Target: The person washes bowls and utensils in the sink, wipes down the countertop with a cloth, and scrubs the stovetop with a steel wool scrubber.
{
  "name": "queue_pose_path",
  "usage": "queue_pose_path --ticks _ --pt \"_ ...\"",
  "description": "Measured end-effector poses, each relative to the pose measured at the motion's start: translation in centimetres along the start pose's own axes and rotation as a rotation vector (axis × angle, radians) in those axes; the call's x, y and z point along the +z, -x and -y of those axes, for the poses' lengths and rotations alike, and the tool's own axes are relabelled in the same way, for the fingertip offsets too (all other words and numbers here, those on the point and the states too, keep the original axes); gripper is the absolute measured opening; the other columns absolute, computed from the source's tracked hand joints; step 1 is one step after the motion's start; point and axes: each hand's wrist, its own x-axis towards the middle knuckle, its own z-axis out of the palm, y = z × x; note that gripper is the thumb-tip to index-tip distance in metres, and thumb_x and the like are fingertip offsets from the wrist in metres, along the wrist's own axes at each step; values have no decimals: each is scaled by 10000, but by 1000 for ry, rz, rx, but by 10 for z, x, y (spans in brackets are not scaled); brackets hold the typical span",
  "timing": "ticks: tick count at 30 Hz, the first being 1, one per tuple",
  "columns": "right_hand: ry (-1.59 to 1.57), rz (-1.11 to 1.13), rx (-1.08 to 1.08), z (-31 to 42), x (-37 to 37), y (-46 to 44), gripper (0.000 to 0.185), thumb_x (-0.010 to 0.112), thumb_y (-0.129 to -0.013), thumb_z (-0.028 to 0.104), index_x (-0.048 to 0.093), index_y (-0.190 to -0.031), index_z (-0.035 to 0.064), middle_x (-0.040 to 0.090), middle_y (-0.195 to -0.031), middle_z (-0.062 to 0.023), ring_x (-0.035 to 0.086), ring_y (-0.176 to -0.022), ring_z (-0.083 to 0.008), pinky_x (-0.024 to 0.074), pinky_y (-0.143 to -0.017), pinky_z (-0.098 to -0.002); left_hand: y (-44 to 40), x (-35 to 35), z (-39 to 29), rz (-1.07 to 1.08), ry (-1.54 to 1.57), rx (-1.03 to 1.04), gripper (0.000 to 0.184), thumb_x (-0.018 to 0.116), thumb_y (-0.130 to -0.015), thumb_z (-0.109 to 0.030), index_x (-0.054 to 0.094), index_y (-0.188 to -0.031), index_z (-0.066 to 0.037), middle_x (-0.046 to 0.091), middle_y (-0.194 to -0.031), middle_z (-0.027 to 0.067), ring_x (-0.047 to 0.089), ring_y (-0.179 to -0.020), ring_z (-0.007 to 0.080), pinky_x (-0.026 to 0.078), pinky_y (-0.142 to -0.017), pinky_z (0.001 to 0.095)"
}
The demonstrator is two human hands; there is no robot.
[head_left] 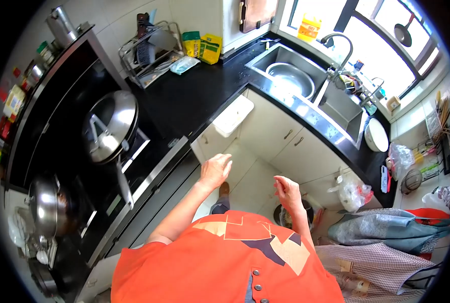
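My left hand (216,170) hangs in the air in front of the counter, fingers loosely bent and a little apart, with nothing visible in it. Closest to it is a white plastic bin (233,117) fixed at the counter edge over the cabinet door. My right hand (288,193) is raised before my body, thumb and fingers apart, also without anything visible in it. Below that hand, a dark round container (310,214) on the floor is partly hidden by the arm. Neither hand touches any object.
Left is a stove with a lidded pan (114,123) and a steel pot (48,204). A dish rack (146,50) stands in the corner. The sink (265,59) holds a metal basin (291,80); a white bowl (376,135) sits beside it. Aprons (381,230) hang right.
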Motion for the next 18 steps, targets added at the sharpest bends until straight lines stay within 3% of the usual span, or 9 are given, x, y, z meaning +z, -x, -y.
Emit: queue_pose_path --ticks 1,4,5,9,12,14,16,18 --pt "-17 -13 70 0 -4 -12 137 580 -877 49 629 -999 11 656 -817 -148 653 -710 -285 515 -656 -360 -17 5 8 -5 42 24 232 616 -877 -188 641 -1081 -81 657 -1032 120 646 -903 327 535 -770 399" --pt "164 -84 9 -15 -15 -46 142 580 -884 68 635 -1003 13 663 -820 -142 657 -691 -265 518 -651 -349 -68 14 20 -13 164 114 246 629 -859 -155 652 -1083 -57 659 -984 140 649 -822 316 524 -738 379" --pt "90 -71 120 -19 -19 -54 152 583 -883 75 640 -1011 15 660 -819 -147 652 -679 -268 519 -657 -342 -84 16 23 -2 198 141 250 636 -852 -139 646 -1082 -41 654 -982 151 647 -810 315 519 -742 373" --pt "140 -115 151 -17 -24 -97 157 572 -890 65 638 -1023 14 657 -808 -143 653 -673 -263 519 -638 -336 -145 25 33 54 200 181 255 634 -856 -142 643 -1086 -31 657 -990 151 650 -805 308 520 -740 375" --pt "72 -88 242 -5 -22 -129 153 563 -898 61 629 -1029 16 653 -799 -129 651 -667 -251 517 -612 -328 -179 37 35 108 215 223 259 617 -875 -173 629 -1108 -59 651 -1034 136 637 -941 313 531 -802 384" --pt "116 -68 51 -20 -19 -147 162 548 -931 68 626 -1059 8 661 -772 -95 636 -564 -141 504 -535 -269 -197 43 27 142 267 238 265 621 -872 -164 623 -1113 -53 649 -1044 132 633 -949 310 530 -799 380" --pt "77 -57 114 -22 -26 -164 159 553 -926 58 625 -1059 9 660 -777 -100 637 -569 -145 505 -541 -270 -213 51 22 164 279 236 276 626 -867 -153 618 -1125 -54 645 -1063 136 634 -944 313 529 -794 381" --pt "160 -97 -7 -37 -37 -184 157 555 -925 60 626 -1057 11 659 -790 -109 636 -564 -150 504 -538 -272 -232 61 18 143 295 256 289 629 -865 -150 613 -1135 -49 642 -1062 140 634 -939 316 528 -788 383"
